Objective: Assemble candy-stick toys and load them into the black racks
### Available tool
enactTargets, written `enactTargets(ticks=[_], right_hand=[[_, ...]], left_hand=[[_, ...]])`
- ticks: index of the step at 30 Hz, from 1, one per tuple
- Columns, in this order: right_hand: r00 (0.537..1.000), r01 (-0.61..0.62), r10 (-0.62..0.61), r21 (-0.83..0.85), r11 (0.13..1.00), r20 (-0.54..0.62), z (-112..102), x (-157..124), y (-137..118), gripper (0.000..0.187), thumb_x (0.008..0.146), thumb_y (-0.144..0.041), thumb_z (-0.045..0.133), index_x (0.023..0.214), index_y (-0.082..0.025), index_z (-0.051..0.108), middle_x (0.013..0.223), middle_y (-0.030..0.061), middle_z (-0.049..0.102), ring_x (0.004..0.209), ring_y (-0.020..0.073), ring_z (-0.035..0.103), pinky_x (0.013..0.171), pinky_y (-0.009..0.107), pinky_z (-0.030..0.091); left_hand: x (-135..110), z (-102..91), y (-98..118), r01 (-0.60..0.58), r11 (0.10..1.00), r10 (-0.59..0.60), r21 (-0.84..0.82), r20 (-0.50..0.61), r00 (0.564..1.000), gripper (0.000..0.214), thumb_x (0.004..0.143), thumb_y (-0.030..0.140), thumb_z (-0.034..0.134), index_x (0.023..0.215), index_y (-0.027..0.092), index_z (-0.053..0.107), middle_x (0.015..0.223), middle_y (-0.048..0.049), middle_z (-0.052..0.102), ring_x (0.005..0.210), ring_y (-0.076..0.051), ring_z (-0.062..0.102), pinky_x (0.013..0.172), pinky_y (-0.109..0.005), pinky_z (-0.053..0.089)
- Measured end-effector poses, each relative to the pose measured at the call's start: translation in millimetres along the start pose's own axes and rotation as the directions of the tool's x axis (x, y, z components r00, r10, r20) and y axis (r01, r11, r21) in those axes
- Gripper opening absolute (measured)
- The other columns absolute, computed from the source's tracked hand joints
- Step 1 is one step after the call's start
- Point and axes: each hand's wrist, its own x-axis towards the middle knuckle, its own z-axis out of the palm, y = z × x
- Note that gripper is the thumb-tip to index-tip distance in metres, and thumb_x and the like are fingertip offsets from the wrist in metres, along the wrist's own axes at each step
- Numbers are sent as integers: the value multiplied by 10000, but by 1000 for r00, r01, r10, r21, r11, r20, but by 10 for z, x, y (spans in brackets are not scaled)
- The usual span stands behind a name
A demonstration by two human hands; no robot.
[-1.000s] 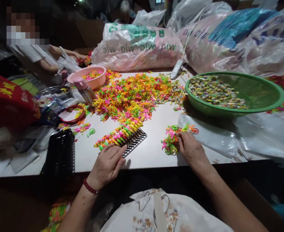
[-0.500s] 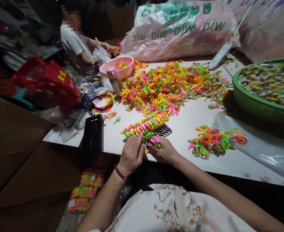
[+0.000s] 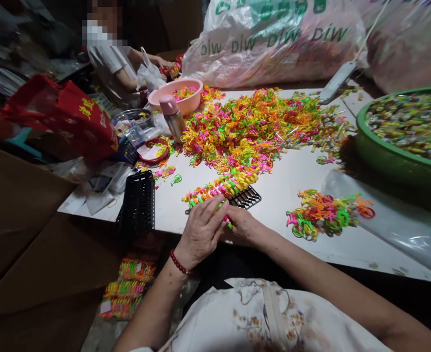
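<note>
Your left hand: fingers stretched flat over rack end.
Your right hand: fingers pinching green piece.

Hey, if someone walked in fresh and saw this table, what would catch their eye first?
The sprawling heap of neon plastic pieces across the middle of the white table, with a green basket of small wrapped bits at the right edge. Nearer, the left hand and right hand meet over a black rack lined with the same pieces.
</note>
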Motion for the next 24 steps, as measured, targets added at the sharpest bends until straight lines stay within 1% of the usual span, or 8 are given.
enactTargets(ticks=[3, 7, 12, 14, 17, 19, 21, 24], right_hand=[[1000, 11, -11, 9, 1000, 20, 13, 39, -14, 196, 816, -233, 600, 991, -145, 609, 993, 111, 657, 867, 212, 607, 781, 320, 502], [1000, -2, 2, -4, 1000, 13, -86, -31, -116, 149, 864, -194, 568, 999, -146, 608, 1029, 119, 655, 955, 216, 617, 846, 341, 513], [964, -155, 106, -191, 969, -244, -763, -596, -246, 269, 920, -201, 515, 1179, -173, 586, 1121, 118, 625, 1018, 192, 611, 897, 330, 508], [896, -327, 169, -351, 878, -411, -1153, -958, -221, 234, 919, -199, 498, 1113, -174, 626, 1066, 115, 627, 957, 202, 622, 857, 342, 519], [761, -588, 216, -509, 629, -612, -1633, -1464, -69, 231, 882, -188, 501, 1049, -168, 659, 1032, 122, 620, 957, 249, 614, 852, 397, 513], [707, -687, 275, -542, 483, -651, -1805, -1693, 80, 249, 867, -189, 502, 1053, -168, 668, 1051, 123, 602, 889, 243, 618, 781, 384, 526], [718, -688, 327, -557, 466, -614, -1865, -1813, 233, 260, 858, -179, 499, 1050, -182, 674, 1065, 111, 590, 849, 218, 616, 736, 350, 528], [786, -605, 337, -538, 586, -518, -1857, -1847, 402, 258, 862, -161, 479, 1028, -204, 672, 1034, 84, 597, 871, 192, 614, 761, 316, 520]], left_hand=[[45, -55, 31, -75, 995, 67, 65, 106, 992, 437, 937, 261, 476, 1371, 204, 474, 1435, -96, 496, 1381, -277, 370, 1058, -461, 327], [52, -33, 30, -80, 991, 70, 109, 87, 994, 383, 929, 251, 486, 1303, 189, 540, 1403, -109, 528, 1354, -274, 420, 1038, -451, 326], [53, 16, -6, -126, 981, 118, 147, 58, 991, 420, 914, 257, 518, 1328, 185, 513, 1410, -121, 516, 1329, -278, 455, 1032, -456, 329], [59, 13, -9, -136, 979, 130, 154, 53, 990, 467, 908, 266, 532, 1366, 190, 476, 1417, -124, 507, 1330, -281, 453, 1034, -458, 330], [61, 14, -14, -157, 977, 157, 143, 9, 988, 520, 895, 254, 553, 1397, 192, 435, 1410, -134, 512, 1322, -279, 465, 1061, -471, 314], [53, 25, -16, -170, 977, 177, 128, -43, 983, 499, 883, 227, 567, 1369, 198, 461, 1381, -130, 543, 1303, -273, 489, 1071, -475, 308], [43, 37, -10, -176, 977, 186, 118, -80, 979, 449, 871, 199, 579, 1314, 207, 507, 1335, -119, 588, 1274, -266, 520, 1061, -468, 318], [37, 40, 15, -153, 980, 165, 130, -92, 982, 395, 866, 182, 584, 1258, 191, 539, 1300, -122, 616, 1240, -262, 553, 1028, -449, 343]])
